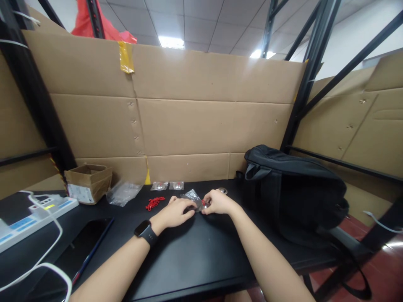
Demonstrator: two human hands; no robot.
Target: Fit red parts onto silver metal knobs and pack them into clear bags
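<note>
My left hand point(177, 212), with a dark watch on its wrist, has its fingers curled against a small clear plastic bag point(192, 194) on the black table. Beside it, my right hand point(219, 202) pinches a small red and silver item point(205, 204) at the bag's right side. Fingers hide most of that item, so its kind is unclear. To the left of my left hand lies a bunch of red cords point(154, 203). Two small clear packets, a left packet point(159, 186) and a right packet point(176, 185), lie behind, each with something red and silver inside.
A tape roll point(223, 191) lies behind my right hand. A black backpack point(299, 188) takes up the right side. At left are an open cardboard box point(90, 182), a crumpled plastic bag point(124, 193), a power strip point(37, 218) with white cables and a dark tablet point(75, 256). Cardboard walls the back.
</note>
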